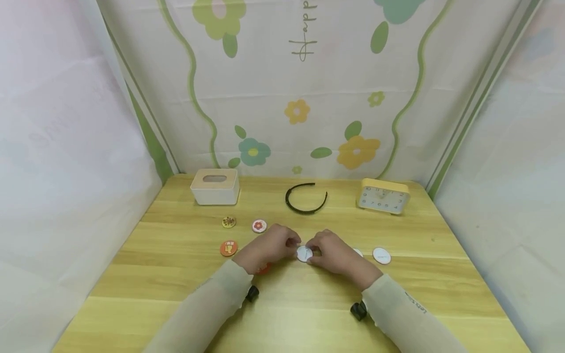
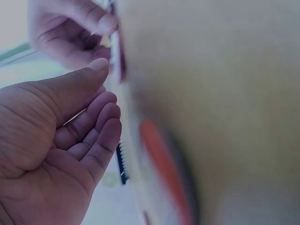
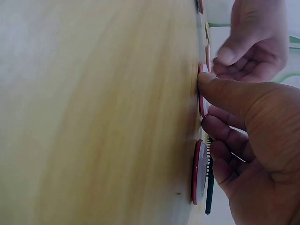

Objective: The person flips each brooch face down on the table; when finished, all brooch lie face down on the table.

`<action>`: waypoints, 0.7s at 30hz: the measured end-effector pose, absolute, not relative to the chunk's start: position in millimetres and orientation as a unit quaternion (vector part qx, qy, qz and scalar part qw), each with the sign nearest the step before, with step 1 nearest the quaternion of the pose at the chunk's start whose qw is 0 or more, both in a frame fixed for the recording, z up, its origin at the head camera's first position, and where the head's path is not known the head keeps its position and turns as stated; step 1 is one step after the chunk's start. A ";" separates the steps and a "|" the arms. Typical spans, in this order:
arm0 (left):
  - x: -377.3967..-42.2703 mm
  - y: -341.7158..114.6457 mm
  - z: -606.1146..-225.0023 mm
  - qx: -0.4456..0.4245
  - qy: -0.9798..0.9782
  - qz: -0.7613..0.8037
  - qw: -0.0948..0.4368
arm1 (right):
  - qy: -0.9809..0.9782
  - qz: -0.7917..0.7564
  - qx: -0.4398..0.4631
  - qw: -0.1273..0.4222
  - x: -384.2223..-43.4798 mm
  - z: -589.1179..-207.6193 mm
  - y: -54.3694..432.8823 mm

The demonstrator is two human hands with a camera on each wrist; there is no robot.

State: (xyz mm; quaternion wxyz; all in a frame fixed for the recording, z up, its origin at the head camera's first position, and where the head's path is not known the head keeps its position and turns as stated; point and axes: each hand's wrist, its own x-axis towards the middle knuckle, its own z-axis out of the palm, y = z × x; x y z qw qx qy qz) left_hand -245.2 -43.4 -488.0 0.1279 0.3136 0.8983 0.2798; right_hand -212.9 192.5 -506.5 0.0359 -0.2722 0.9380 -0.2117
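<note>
A round badge (image 1: 304, 254), white side up with a red edge, lies between both hands at the middle of the table. My right hand (image 1: 334, 251) pinches it between thumb and fingers; the right wrist view shows the thumb (image 3: 225, 91) on its rim. Close by its left side is my left hand (image 1: 273, 245), its fingers loosely bent and nothing gripped between them in the left wrist view. Another white-faced badge (image 1: 381, 256) lies to the right, and one more (image 1: 358, 252) is partly hidden behind the right wrist.
Left of the hands lie an orange badge (image 1: 228, 248), a flower badge (image 1: 259, 226), a yellow speckled disc (image 1: 228, 222) and a red disc (image 1: 263, 268) partly covered by the left wrist. Behind stand a tissue box (image 1: 215, 189), a black headband (image 1: 301, 211) and a yellow clock (image 1: 383, 197).
</note>
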 end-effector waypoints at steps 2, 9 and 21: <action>-243.9 -54.2 -480.0 0.301 0.898 0.293 0.132 | 0.939 -0.211 -0.268 0.037 -212.9 -506.0 191.7; -231.2 -98.7 -454.6 0.256 0.906 0.298 0.158 | 0.942 -0.204 -0.266 0.036 -212.0 -504.5 190.1; -205.7 -131.4 -469.9 0.271 0.913 0.250 0.176 | 0.945 -0.205 -0.252 0.038 -209.9 -504.6 188.9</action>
